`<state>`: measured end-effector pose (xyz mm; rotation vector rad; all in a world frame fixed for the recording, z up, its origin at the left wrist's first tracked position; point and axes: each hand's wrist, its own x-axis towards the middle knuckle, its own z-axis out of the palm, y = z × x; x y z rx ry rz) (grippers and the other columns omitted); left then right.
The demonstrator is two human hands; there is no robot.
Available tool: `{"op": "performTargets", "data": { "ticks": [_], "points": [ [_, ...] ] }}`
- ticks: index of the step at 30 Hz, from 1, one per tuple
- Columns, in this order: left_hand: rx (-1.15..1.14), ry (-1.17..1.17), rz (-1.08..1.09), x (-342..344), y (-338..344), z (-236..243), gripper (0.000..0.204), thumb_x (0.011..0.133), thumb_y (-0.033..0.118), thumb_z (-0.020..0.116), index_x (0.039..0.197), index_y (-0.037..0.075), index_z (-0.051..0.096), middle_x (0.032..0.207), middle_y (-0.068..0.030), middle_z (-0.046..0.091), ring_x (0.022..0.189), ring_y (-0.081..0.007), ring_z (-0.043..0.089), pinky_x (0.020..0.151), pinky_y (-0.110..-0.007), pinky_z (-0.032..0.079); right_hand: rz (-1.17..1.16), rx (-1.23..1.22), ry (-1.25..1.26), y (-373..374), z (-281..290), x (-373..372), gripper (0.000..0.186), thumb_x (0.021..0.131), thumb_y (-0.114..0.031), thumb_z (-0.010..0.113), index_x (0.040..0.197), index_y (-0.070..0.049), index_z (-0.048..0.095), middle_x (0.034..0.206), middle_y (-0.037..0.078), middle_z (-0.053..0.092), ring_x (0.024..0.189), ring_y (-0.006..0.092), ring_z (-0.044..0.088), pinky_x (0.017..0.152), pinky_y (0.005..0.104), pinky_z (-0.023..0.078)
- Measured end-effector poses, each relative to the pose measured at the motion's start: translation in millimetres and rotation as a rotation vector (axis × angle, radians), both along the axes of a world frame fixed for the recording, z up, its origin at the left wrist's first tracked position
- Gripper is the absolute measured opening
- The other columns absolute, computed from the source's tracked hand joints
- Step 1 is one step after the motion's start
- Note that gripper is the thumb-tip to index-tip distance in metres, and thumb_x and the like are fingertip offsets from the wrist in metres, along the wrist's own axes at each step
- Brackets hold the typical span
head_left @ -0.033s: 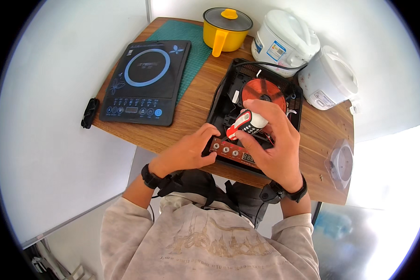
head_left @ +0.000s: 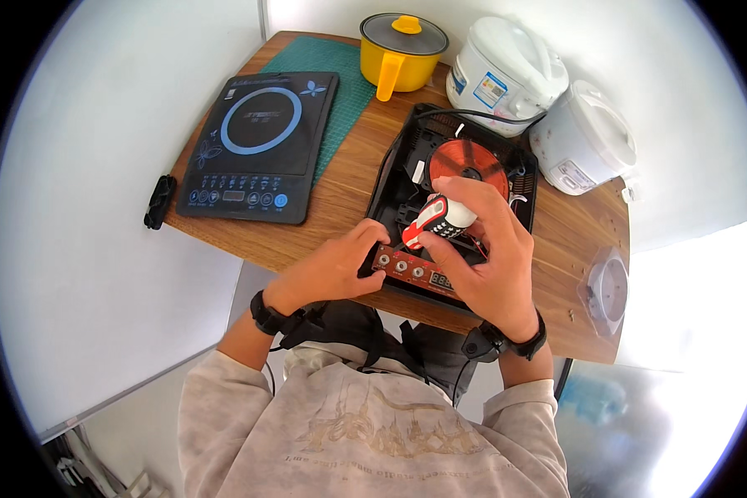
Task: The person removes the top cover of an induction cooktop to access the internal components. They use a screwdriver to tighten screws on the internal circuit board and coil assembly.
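Observation:
My right hand is closed round a stubby red, white and black hand tool. Its red end points down and left; the tip is hard to make out. Below it lies the opened black housing of an induction cooker, with a round copper coil inside. A reddish-brown circuit board with several round buttons and a small display runs along the near edge. At that board's left end my left hand has thumb and forefinger on either side, gripping it. The right hand hides part of the board and wiring.
A complete black induction cooker lies at left, partly on a green mat. Behind stand a yellow pot and two white rice cookers. At right is a clear plastic piece. Small bits lie on the wooden table.

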<state>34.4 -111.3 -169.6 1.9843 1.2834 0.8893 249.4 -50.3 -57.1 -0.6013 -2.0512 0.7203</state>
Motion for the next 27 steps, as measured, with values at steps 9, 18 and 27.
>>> {"op": "performTargets", "data": {
  "ticks": [9,18,27],
  "points": [
    [0.013,0.027,-0.069,-6,4,-1,0.036,0.094,0.020,0.071,0.120,0.002,0.053,0.119,-0.0148,0.057,0.100,-0.0408,0.062,0.082,-0.046,0.051,0.003,-0.007,-0.001,1,-2,2,0.049,0.082,-0.001,0.082,0.128,-0.006,0.065,0.122,0.013,0.069,0.106,0.0308,0.069,0.089,0.0361,0.057],
    [-0.019,0.439,-0.103,-10,20,35,0.035,0.089,0.030,0.076,0.114,0.007,0.072,0.096,-0.0117,0.073,0.090,-0.0346,0.070,0.077,-0.045,0.054,0.023,-0.059,0.024,2,-6,1,0.050,0.083,-0.002,0.082,0.130,-0.006,0.064,0.122,0.013,0.068,0.105,0.0283,0.070,0.085,0.0346,0.058],
    [-0.086,0.367,-0.099,-8,20,39,0.038,0.085,0.034,0.076,0.110,0.005,0.074,0.090,-0.0133,0.074,0.083,-0.0346,0.071,0.076,-0.043,0.055,0.017,-0.065,0.014,4,-7,5,0.051,0.083,-0.002,0.081,0.131,-0.007,0.064,0.123,0.012,0.068,0.104,0.0264,0.070,0.085,0.0337,0.058]
  ]
}}
